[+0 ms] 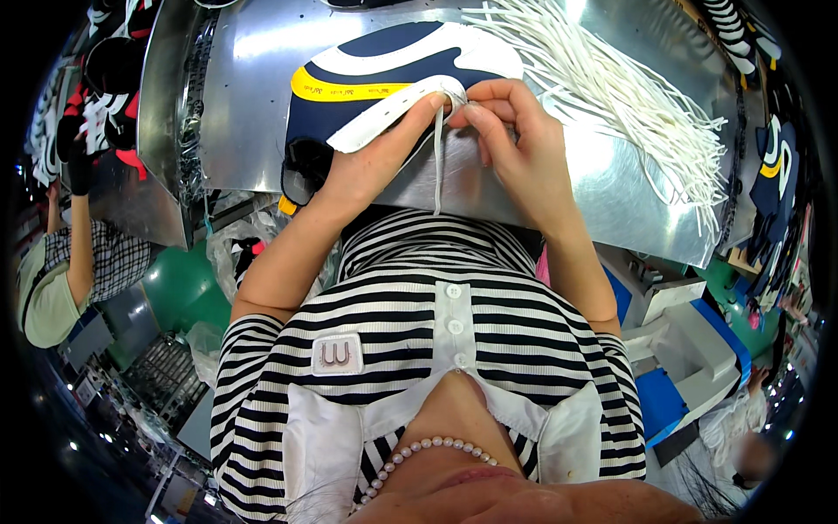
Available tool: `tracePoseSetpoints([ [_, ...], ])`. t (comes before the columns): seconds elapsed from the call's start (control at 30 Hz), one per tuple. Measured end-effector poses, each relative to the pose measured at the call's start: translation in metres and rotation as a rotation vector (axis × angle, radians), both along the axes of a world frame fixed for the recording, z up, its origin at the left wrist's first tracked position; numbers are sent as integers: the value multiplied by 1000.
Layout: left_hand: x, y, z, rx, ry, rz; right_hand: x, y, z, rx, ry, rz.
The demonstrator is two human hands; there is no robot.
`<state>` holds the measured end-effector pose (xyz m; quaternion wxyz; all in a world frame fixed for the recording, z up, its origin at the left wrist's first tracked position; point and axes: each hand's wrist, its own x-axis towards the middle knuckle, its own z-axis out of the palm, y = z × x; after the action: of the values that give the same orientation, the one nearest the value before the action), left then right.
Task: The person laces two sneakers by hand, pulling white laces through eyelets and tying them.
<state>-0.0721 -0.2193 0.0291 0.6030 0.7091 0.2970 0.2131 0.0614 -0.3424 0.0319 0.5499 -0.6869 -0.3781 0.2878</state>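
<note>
Striped shirt front lay nearest. Left hand pinched the white eyelet strip of a navy, white and yellow shoe upper on the steel table. Right hand pinched 1 white lace at that strip. Lace bundle lay just beside it.

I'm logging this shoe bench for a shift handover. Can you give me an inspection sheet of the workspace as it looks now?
Surface: shiny metal table, bare in places, glare on it.
Job's things: navy, white and yellow shoe upper; white lace hanging from its eyelet strip.
Clutter: heap of loose white laces at the right.
Grips: left hand pinches the eyelet strip; right hand pinches the lace at the strip.
Cables: nothing seen.
Surroundings: more uppers at the right edge; another person's arm at the left; blue and white machine lower right.
</note>
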Motion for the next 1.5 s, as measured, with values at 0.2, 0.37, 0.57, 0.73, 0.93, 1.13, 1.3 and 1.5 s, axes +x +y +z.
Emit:
tracePoseSetpoints([
  [0.2, -3, -7, 12, 820, 64, -241, 10, 12, 1, -151, -143, 82],
  [0.37, -14, 1, -15, -84, -24, -96, 8, 19, 14, -285, -374, 198],
  [0.57, -16, 2, 2, -193, -45, -270, 18, -33, 21, -78, -107, 108],
  [0.73, -10, 6, -3, -215, -50, -264, 3, -29, 21, -59, -581, 98],
  [0.93, -14, 25, -3, -473, 12, -175, 29, -70, 23, -273, -442, -155],
  [1.13, 0, 17, 16, -238, 133, -88, 40, -14, -14, -38, 309, -159],
  [1.3, 6, 58, 7, -171, 366, -268, 51, 16, -17, 4, 376, -295],
  [1.5, -9, 54, 11, 645, 450, -583, 67, 18, -37, 41, 364, -329],
])
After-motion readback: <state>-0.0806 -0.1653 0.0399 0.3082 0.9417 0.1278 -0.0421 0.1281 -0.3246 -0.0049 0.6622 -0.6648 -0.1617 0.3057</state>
